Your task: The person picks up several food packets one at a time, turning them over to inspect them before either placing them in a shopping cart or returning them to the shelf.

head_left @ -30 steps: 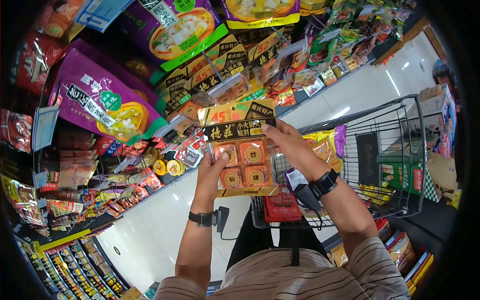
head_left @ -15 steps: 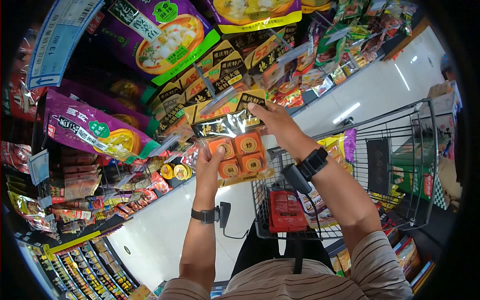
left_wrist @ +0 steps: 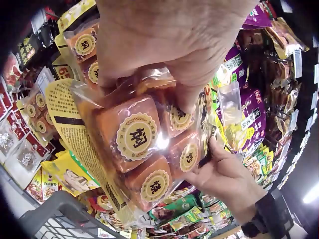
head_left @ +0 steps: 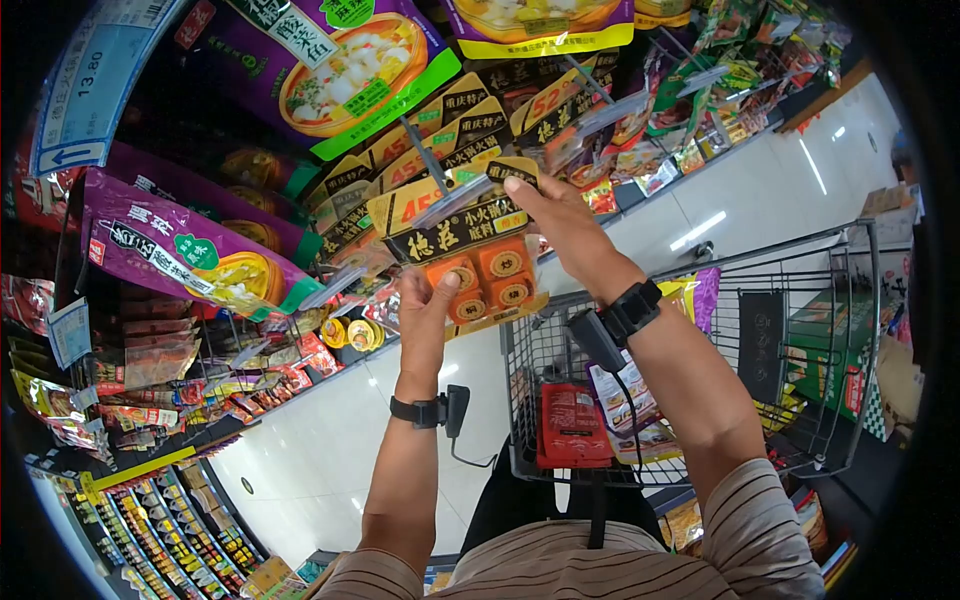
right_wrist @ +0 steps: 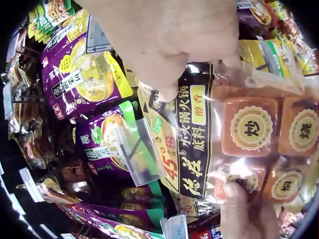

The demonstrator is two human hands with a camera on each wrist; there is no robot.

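Both hands hold a clear-fronted packet (head_left: 480,232) of four orange blocks under a yellow and black header, up against the hanging rack. The left hand (head_left: 422,318) pinches its lower left side, thumb on the front. At the upper right corner of the header the right hand (head_left: 568,228) grips, thumb on top. A metal hook with a clear tag holder (head_left: 452,202) overlaps the header in the head view; whether the hook passes through it, I cannot tell. Similar packets (head_left: 470,125) hang just behind. The right wrist view shows the packet (right_wrist: 195,142) upright beside another clear tag holder (right_wrist: 138,152).
Purple pouches (head_left: 190,245) hang to the left, below a blue price tag (head_left: 85,85). A wire shopping cart (head_left: 800,340) stands at the right, holding a red packet (head_left: 573,425) and other bags. Tiled floor (head_left: 300,455) lies below the shelves.
The packet has moved up toward the rack, and its header now lies at the hook and tag holder. Both hands have travelled with it, keeping their hold.
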